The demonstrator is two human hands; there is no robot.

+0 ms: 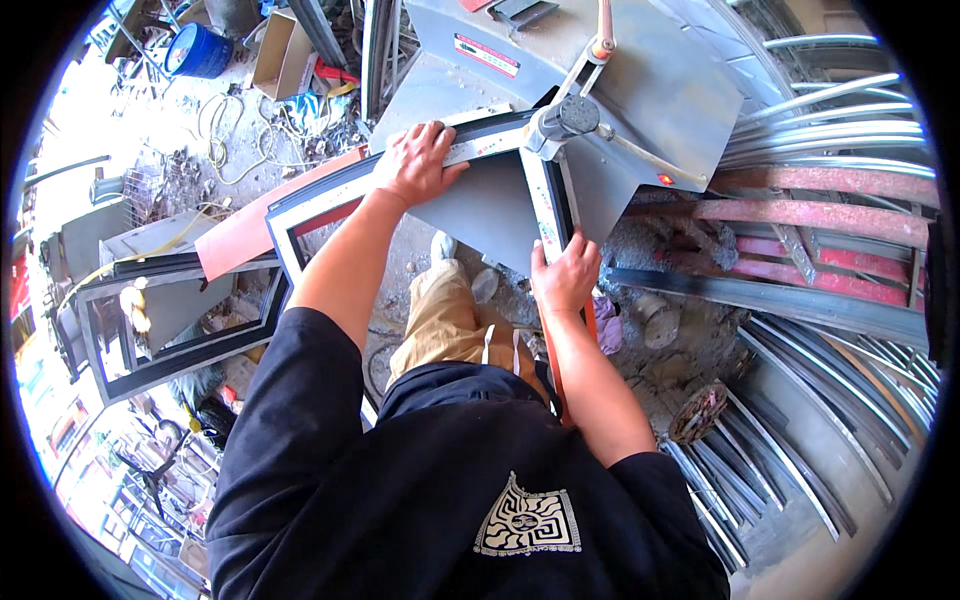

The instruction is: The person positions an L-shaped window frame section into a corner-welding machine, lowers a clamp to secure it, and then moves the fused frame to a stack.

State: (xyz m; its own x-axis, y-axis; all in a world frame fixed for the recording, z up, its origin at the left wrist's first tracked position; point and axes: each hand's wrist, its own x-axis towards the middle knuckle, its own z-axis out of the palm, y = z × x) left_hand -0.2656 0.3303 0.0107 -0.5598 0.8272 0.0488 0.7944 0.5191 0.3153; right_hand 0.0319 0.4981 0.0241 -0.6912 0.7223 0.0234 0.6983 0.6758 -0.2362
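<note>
Metal-profile frame (543, 200), white-faced with dark edges: one corner over the grey sheet-metal bench (690, 110), at a round-topped machine head (571, 117); contact with the head cannot be told. Left hand (415, 165): gripping the left bar, fingers over its far edge. Right hand (567, 272): grasping the right bar. Second frame (180, 368), dark grey: far left. Blue bucket (197, 50), cardboard box (280, 55): upper left. Long silvery profiles (860, 130): right.

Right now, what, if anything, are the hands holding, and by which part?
The frame, by its right-side bar, gripped in the right hand. The left hand lies over the far bar; whether it grips cannot be told.
</note>
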